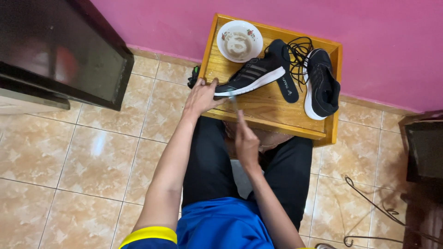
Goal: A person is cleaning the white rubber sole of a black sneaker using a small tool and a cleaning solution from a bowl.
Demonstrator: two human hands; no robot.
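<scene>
A white bowl (239, 40) with a small flower pattern and cloudy brownish liquid sits at the far left corner of the wooden bench (272, 113). A second black shoe (320, 83) lies on its side at the right end, beside a loose black insole (284, 74) and a tangle of black laces (297, 50). Behind stands a pink wall (378, 32) — below, glossy beige floor tiles (87, 157). A dark cabinet (55, 50) fills the upper left, and bent wire (369, 203) lies on the floor at right.
</scene>
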